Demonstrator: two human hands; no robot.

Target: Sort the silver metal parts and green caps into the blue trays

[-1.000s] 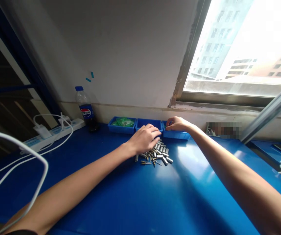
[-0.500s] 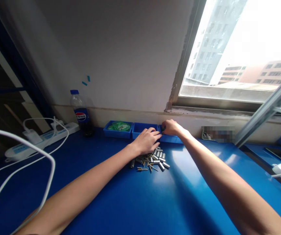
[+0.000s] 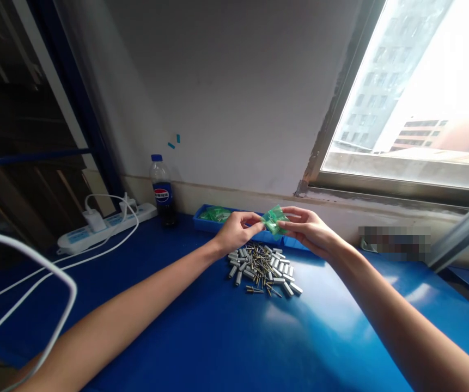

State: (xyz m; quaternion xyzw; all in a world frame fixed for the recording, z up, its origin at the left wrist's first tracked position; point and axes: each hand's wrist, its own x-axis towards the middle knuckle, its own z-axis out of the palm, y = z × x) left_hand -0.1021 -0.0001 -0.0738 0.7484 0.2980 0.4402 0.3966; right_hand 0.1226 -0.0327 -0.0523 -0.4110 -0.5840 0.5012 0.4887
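Left hand (image 3: 240,231) and right hand (image 3: 311,230) clamp their fingers (image 3: 294,210) on a green plastic bag (image 3: 274,220) at frame centre, apparently a handling step whose next move calls for steady, two-sided control.

The bag (image 3: 275,223) is translucent green — the metal pieces (image 3: 279,281) silver-grey, the pins (image 3: 263,267) brassy — while the tabletop (image 3: 177,326) and bins (image 3: 302,244) are blue, the power strip (image 3: 73,240) white, the bottle cap (image 3: 156,158) blue

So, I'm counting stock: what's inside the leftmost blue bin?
Green plastic packets lie in the leftmost blue bin. Whatever lies beneath them is covered, and the left hand blocks part of the bin's right side.
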